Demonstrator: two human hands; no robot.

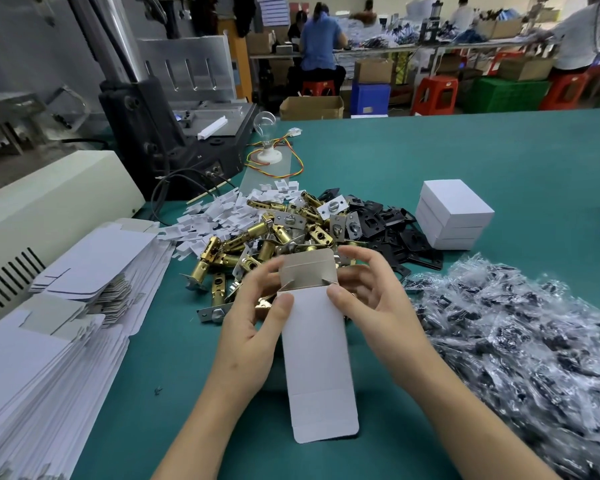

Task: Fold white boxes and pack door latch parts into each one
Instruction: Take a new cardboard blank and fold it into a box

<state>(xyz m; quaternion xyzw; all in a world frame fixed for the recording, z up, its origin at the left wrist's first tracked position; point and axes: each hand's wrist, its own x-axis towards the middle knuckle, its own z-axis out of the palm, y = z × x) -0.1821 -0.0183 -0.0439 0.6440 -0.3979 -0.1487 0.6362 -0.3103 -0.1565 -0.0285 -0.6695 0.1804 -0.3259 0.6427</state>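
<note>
Centrally, plain white box (pixel 316 358), pinched by left hand (pixel 253 327), right hand (pixel 373 299)

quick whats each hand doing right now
Left hand: holding the long white cardboard box, thumb on its left edge.
Right hand: holding the same box, thumb at its upper right corner.

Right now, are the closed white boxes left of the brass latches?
No, the closed white cardboard boxes sit right of the brass latch pile.
</note>
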